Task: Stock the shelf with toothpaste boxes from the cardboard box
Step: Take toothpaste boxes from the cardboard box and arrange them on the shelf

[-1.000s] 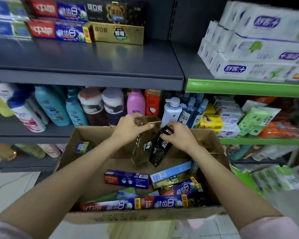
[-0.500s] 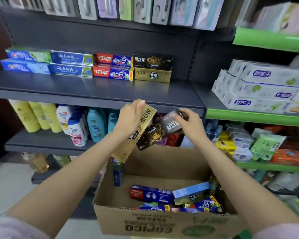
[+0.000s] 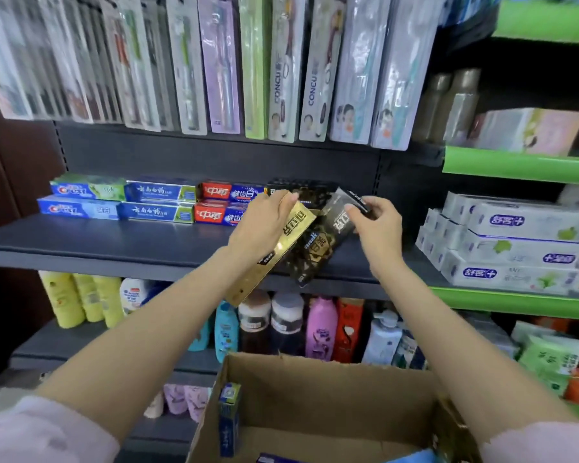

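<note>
My left hand (image 3: 264,225) grips a gold toothpaste box (image 3: 274,259), tilted with its low end hanging past the front edge of the dark shelf (image 3: 97,242). Beside it my right hand (image 3: 378,228) pinches the top end of a black toothpaste box (image 3: 318,248), also tilted, over the shelf's right part. Both boxes hang just in front of a black box (image 3: 311,190) stacked at the shelf's back. The open cardboard box (image 3: 315,396) stands low in front; a blue toothpaste box (image 3: 229,419) leans upright against its left wall.
Blue, green and red toothpaste boxes (image 3: 154,202) are stacked two high along the shelf's back left. Toothbrush packs (image 3: 214,65) hang above. White toothpaste boxes (image 3: 515,242) fill the green shelf at right. Bottles (image 3: 281,325) crowd the shelf below.
Both hands have lifted the gold and black boxes out of the cardboard box, up to the height of the dark shelf. My view has tilted upward.
</note>
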`<state>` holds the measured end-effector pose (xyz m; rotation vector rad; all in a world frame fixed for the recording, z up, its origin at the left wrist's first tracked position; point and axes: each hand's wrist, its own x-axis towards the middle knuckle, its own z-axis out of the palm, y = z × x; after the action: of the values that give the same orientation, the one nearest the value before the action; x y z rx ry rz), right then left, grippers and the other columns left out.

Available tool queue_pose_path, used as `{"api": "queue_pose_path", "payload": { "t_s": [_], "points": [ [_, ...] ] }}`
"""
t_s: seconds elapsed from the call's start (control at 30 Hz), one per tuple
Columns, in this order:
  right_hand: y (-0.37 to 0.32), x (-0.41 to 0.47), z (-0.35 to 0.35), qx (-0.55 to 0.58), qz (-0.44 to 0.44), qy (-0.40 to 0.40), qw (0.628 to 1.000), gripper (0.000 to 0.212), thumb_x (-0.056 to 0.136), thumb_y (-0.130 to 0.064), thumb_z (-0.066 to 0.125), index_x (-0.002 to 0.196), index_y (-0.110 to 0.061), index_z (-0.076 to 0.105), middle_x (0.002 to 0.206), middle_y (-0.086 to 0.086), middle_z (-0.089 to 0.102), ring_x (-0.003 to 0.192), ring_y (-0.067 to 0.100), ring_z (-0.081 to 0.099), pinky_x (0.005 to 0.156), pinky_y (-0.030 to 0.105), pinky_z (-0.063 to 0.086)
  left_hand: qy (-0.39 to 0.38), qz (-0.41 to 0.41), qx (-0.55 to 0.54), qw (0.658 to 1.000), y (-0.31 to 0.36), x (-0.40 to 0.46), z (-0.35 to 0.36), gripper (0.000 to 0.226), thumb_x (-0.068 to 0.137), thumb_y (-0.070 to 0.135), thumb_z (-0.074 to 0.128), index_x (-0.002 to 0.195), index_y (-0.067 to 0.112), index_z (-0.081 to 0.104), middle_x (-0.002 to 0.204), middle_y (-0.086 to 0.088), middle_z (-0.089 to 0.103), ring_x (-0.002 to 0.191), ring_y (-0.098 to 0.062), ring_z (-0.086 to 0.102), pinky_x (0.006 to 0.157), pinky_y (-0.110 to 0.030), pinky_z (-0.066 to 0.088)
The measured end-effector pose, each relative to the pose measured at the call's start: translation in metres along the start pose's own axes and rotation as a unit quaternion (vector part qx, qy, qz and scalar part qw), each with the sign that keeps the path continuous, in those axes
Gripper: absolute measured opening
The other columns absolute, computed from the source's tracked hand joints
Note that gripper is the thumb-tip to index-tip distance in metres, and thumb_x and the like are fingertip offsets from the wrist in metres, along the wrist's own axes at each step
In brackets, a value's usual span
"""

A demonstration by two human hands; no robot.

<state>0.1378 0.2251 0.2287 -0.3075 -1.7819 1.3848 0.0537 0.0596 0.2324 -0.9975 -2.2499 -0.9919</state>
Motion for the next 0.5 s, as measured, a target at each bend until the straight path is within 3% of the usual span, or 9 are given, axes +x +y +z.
{"api": "queue_pose_path", "payload": {
  "t_s": [0.13,0.23,0.37,0.5],
  "points": [
    [-0.007,0.049,0.019,-0.078,-0.085,-0.073,0.991,0.039,0.076,-0.019,0.075,0.112,-0.015,0.06,0.102,-0.002,0.064,0.091,0.01,0.06,0.084,0.024,0.049,0.003,-0.015,0.032,0.999,-0.011,0.03,0.009,0.038,0.103,0.035,0.026,0.077,0.016,0.045,0.064,0.003,0.036,0.069,-0.02,0.037,0.066,-0.037,0.034],
    [-0.006,0.084,0.041,-0.183,-0.157,-0.177,0.954,0.043,0.077,-0.017,0.075,0.118,-0.015,0.061,0.099,0.0,0.063,0.078,0.011,0.053,0.078,0.021,0.043,-0.018,-0.052,0.065,0.996,-0.023,0.049,0.013,0.046,0.101,0.04,0.024,0.105,0.005,0.054,0.08,-0.004,0.042,0.078,-0.028,0.047,0.069,-0.035,0.036],
    [0.006,0.127,0.073,-0.283,-0.202,-0.307,0.886,0.05,0.079,-0.013,0.073,0.126,-0.011,0.057,0.119,0.009,0.061,0.095,0.018,0.056,0.089,0.025,0.042,-0.048,-0.086,0.097,0.99,-0.038,0.063,0.018,0.049,0.099,0.045,0.027,0.124,0.012,0.052,0.102,-0.014,0.053,0.098,-0.032,0.054,0.087,-0.042,0.045],
    [0.016,0.16,0.11,-0.32,-0.227,-0.363,0.845,0.05,0.082,-0.014,0.07,0.129,-0.011,0.054,0.126,0.01,0.06,0.115,0.025,0.055,0.098,0.032,0.042,-0.077,-0.086,0.153,0.981,-0.057,0.077,0.023,0.047,0.099,0.046,0.031,0.132,0.016,0.047,0.113,-0.015,0.055,0.104,-0.034,0.057,0.087,-0.045,0.048]
  ]
}}
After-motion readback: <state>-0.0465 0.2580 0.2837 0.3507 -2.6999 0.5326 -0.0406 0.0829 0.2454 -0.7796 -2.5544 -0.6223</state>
